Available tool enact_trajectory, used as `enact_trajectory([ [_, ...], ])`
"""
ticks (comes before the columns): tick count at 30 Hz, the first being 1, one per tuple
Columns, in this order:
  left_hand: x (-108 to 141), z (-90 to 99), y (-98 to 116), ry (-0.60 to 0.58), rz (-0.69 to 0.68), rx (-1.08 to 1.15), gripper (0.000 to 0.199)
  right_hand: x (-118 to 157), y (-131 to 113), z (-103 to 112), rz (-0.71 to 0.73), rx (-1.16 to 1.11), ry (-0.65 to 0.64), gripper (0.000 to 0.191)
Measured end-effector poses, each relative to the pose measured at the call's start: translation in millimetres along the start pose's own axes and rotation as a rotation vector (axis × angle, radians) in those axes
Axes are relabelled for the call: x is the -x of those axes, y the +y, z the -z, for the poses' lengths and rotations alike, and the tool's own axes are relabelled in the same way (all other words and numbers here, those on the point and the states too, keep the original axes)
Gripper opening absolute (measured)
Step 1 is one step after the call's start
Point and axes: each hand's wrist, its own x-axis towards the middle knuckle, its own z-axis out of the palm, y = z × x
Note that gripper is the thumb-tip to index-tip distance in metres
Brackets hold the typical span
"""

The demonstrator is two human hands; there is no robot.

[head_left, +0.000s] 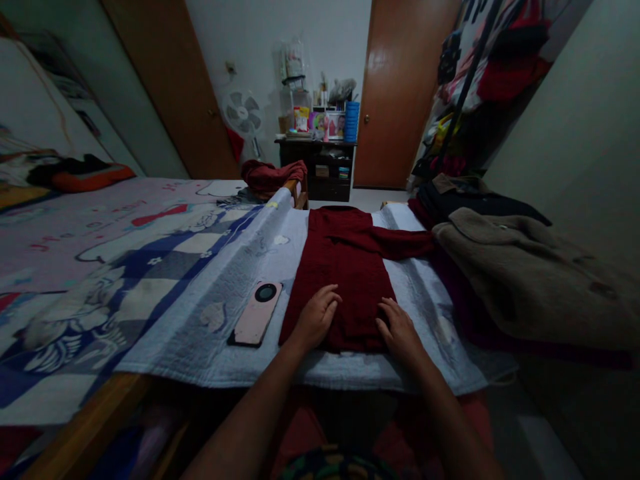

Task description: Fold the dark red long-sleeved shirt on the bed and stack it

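Note:
A dark red long-sleeved garment [345,267] lies flat in front of me, its left side straight and one sleeve [405,241] stretched out to the right. On its lower left part rests my left hand [318,316], palm down with the fingers extended. My right hand [399,328] is at the garment's lower right edge, fingers spread and touching the cloth. Neither hand grips anything. Beneath the garment is a light blue quilted cover [220,363]. A pink phone [257,315] with a round black camera ring lies left of my left hand.
Folded clothes are stacked at the right, with a grey-brown coat [535,280] on top. A bed with a patterned sheet [165,260] extends on the left. Behind stand a dark cabinet [317,173], a fan [243,112] and a wooden door [393,100].

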Motion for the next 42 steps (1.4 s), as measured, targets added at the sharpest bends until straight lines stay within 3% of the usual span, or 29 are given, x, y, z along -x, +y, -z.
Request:
enact_trajectory([
  [4, 9, 16.4, -21, -0.062, 0.043, -0.324, 0.028, -8, -8, 12, -0.044, 0.073, -0.079, 0.037],
  [7, 18, 12.7, -33, -0.144, 0.089, -0.495, 0.046, -15, -14, 12, -0.02, 0.076, -0.046, 0.04],
  [11, 27, 1.3, -37, -0.179, 0.104, -0.569, 0.053, -13, -19, -2, 0.035, 0.071, -0.069, 0.045],
  [15, 27, 4.0, -34, -0.189, 0.108, -0.559, 0.053, -7, -19, -11, 0.041, 0.112, -0.086, 0.045],
  [20, -4, 21.5, -30, -0.137, 0.088, -0.476, 0.035, -6, -17, -12, 0.042, 0.135, -0.073, 0.045],
  [23, -32, 24.4, -40, -0.053, 0.084, -0.51, 0.04, -7, -16, -13, 0.054, 0.136, -0.056, 0.045],
  [26, -53, 16.2, -57, -0.054, 0.113, -0.576, 0.049, -7, -15, -15, 0.063, 0.128, -0.052, 0.044],
  [30, -57, -2.1, -77, -0.095, 0.136, -0.627, 0.053, -6, -12, -17, 0.074, 0.116, -0.044, 0.044],
  [34, -51, -8.8, -79, -0.09, 0.139, -0.649, 0.053, -6, -8, -20, 0.086, 0.118, -0.028, 0.044],
  [38, -63, 2.7, -70, -0.114, 0.145, -0.651, 0.046, -5, -4, -25, 0.097, 0.111, -0.01, 0.044],
  [42, -96, 18.3, -70, -0.108, 0.174, -0.643, 0.026, -5, -1, -22, 0.088, 0.103, -0.062, 0.046],
])
